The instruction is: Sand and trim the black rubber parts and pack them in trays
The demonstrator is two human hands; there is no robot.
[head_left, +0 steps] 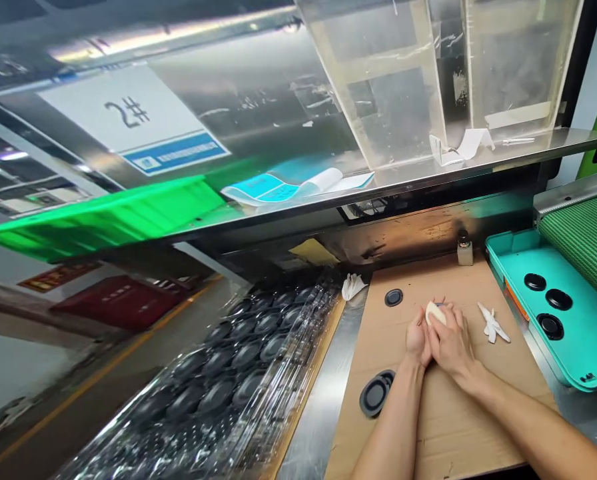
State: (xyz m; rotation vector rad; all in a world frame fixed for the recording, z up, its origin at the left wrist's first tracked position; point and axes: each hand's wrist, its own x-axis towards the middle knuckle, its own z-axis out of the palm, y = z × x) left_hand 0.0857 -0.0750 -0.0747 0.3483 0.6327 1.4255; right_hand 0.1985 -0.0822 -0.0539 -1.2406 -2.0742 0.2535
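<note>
What the hands (448, 343) hold is mostly hidden, perhaps a white cloth (434, 313).

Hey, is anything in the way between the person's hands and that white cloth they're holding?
Nothing visible is. The left hand and right hand both touch the white cloth directly, above the cardboard sheet. The black round discs lie off to the side, beside the left forearm.

Two hands (451, 343), one white wad (435, 313), three black discs (550, 327), one teal tray (578, 340), one small bottle (465, 252)
</note>
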